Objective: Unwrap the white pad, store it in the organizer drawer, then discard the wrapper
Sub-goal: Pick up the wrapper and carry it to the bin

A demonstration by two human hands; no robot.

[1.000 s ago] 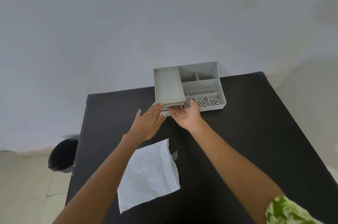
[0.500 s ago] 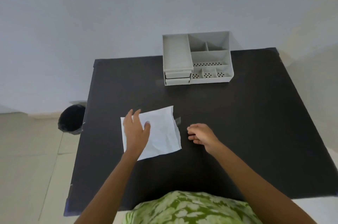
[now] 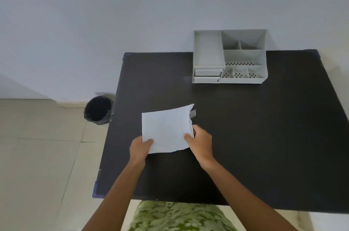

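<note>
between both hands, left (image 3: 140, 147) and right (image 3: 201, 141), the wrapper (image 3: 167, 129) sits pinched at its near corners.

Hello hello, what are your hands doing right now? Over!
Left hand and right hand: each has a grip on a near corner of the white wrapper. Organizer drawers shut. Bin left of table, path clear.

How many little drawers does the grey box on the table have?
2. Both sit at the front left of the grey plastic organizer box, stacked: the upper drawer directly above the lower drawer. More could hide on sides the camera cannot see.
</note>
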